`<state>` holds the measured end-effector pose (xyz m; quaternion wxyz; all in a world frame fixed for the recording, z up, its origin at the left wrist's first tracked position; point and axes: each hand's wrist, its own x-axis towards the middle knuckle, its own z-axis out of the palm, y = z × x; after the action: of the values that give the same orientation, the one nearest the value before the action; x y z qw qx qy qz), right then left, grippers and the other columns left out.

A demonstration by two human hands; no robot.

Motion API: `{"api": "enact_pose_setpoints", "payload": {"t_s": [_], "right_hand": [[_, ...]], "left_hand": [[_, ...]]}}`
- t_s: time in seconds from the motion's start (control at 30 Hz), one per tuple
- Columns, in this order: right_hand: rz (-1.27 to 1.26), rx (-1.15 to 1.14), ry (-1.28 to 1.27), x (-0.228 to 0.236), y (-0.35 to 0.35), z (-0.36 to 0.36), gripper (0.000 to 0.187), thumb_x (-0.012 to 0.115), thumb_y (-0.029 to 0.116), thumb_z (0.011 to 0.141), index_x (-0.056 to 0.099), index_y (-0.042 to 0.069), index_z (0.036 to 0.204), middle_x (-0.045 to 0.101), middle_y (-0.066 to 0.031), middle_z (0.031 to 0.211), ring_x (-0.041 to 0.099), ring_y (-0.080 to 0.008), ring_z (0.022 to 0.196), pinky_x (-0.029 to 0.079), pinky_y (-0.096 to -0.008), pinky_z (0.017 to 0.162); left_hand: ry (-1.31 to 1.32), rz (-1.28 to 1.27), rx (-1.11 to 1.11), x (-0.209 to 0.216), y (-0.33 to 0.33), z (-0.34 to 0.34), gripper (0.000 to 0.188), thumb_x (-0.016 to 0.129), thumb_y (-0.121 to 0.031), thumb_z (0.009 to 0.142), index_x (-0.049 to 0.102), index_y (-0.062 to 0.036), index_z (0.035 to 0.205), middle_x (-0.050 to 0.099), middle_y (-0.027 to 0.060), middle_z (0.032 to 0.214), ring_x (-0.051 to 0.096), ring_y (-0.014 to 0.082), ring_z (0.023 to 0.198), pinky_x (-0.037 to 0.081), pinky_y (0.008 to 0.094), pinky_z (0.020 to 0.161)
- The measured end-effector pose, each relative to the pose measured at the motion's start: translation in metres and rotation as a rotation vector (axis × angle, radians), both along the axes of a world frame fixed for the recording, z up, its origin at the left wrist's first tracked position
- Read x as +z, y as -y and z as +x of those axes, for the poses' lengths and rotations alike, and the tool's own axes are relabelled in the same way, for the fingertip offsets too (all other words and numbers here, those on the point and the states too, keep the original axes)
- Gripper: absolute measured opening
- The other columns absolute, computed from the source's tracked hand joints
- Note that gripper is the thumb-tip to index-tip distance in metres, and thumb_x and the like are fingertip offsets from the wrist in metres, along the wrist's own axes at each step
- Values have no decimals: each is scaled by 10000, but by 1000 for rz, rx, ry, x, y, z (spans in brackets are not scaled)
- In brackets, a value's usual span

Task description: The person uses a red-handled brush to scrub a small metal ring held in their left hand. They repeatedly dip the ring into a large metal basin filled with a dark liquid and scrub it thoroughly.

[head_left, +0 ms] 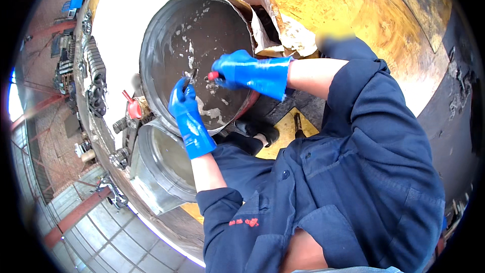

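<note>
Both my hands wear long blue rubber gloves and are held over a large round metal tub (147,65) of murky grey-brown liquid (166,40) with patches of foam. My left hand (185,102) is closed around a small dark metal part (190,77), whose upper end sticks out past the fingers. From the right comes my right hand (233,70), its fingers wrapped round a tool with a red handle end (213,76). The tool's working end lies close to the metal part; its exact kind is too small to tell.
A smaller metal pail (147,144) with cloudy liquid stands against the tub's near left side. Beside it is a red plastic-handled item (134,108). Several coil-shaped metal parts (95,63) line the left. A torn open box (273,17) adjoins the tub's far right rim.
</note>
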<state>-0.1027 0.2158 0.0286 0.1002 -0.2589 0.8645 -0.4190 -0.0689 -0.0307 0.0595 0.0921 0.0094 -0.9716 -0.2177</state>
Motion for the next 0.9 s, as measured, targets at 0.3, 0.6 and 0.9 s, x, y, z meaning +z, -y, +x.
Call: {"api": "enact_pose_setpoints", "payload": {"t_s": [0.3,0.6,0.9], "right_hand": [[475,485,-37,37,-26,16,245,691,218,861,747,149,1089,776,-85,984,759,-320,932,578,-478,712],[355,400,-92,18,-32,18,262,682,207,842,759,152,1087,771,-73,1009,761,-312,942,600,-499,735],[283,124,-30,17,-32,-6,244,712,300,828,751,161,1026,756,-106,997,745,-349,944,605,-477,731]], "left_hand": [[-305,-448,-811,72,-181,-106,375,735,-71,785,759,-148,1151,739,84,1197,678,315,1181,555,418,984],[-107,-735,-750,35,-212,-165,336,596,-192,973,674,-184,1299,650,91,1387,600,295,1307,497,438,1068],[513,94,-150,-61,-9,-103,416,814,-105,879,661,-24,1258,748,126,1119,707,210,1025,574,362,920]]}}
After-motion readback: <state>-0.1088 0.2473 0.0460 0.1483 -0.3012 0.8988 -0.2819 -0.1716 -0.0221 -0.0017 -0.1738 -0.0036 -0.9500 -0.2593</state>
